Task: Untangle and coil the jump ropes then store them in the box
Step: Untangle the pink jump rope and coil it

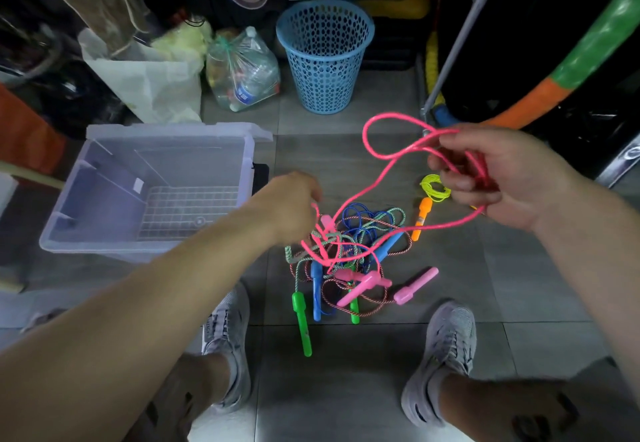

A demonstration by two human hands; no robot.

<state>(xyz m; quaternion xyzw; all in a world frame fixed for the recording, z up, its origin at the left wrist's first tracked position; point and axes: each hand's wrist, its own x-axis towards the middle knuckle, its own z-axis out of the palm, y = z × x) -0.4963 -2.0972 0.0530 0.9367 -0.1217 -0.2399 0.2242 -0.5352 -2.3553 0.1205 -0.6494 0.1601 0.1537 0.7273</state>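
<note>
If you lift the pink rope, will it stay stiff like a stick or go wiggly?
Probably wiggly: the pink rope sags in loose loops where it is lifted. It likely feels light, being a thin cord. It may snag, since its lower end runs into the tangled pile of other ropes.

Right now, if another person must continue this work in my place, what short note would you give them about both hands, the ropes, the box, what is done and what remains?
Right hand: holds several loops of the pink rope, raised above the floor.
Left hand: pinches the same rope just above the tangle.
Box: open, on the floor to the left, no rope inside.
Done: the yellow rope lies coiled on the floor; the pink rope is partly coiled.
Left: free the pink rope from the tangle, untangle and coil the others, put all of them in the box.
</note>
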